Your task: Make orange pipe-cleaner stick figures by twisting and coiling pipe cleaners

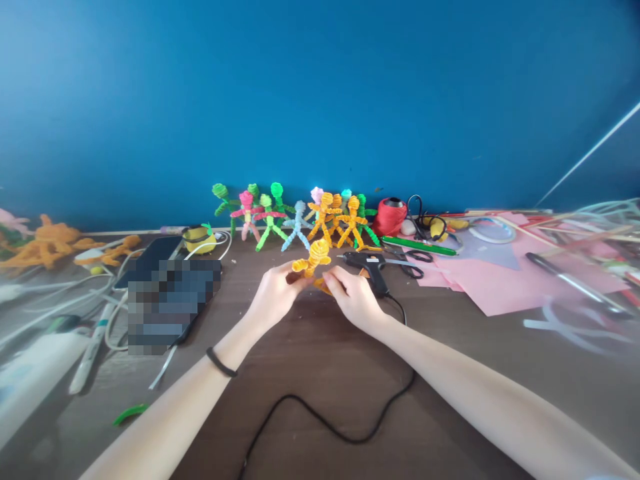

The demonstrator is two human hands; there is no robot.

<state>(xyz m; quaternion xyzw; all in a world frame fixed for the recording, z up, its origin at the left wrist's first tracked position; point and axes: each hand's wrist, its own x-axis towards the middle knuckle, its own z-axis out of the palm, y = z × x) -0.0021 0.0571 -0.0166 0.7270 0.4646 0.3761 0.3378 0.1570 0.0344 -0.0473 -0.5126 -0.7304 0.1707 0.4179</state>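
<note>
A yellow-orange pipe-cleaner figure (316, 255), with a round wrapped head and one arm showing, is held up over the middle of the table. My left hand (284, 288) is closed on its left side, thumb and fingers pinching its body. On the other side my right hand (351, 291) is also closed, its fingertips pinching the lower orange part of the figure. The fingers hide much of its legs. Behind it stand several finished pipe-cleaner figures in green, pink, blue and orange, among them a blue figure (299, 227). A black glue gun (371, 264) lies just beyond my right hand.
The glue gun's black cord (345, 439) curls across the table front. Left are a dark phone (200, 293), white cables and an orange fuzzy bundle (47, 243). Right are pink paper (493, 290), scissors (417, 260), a red twine spool (391, 217) and a pen (575, 283). A blue wall stands behind.
</note>
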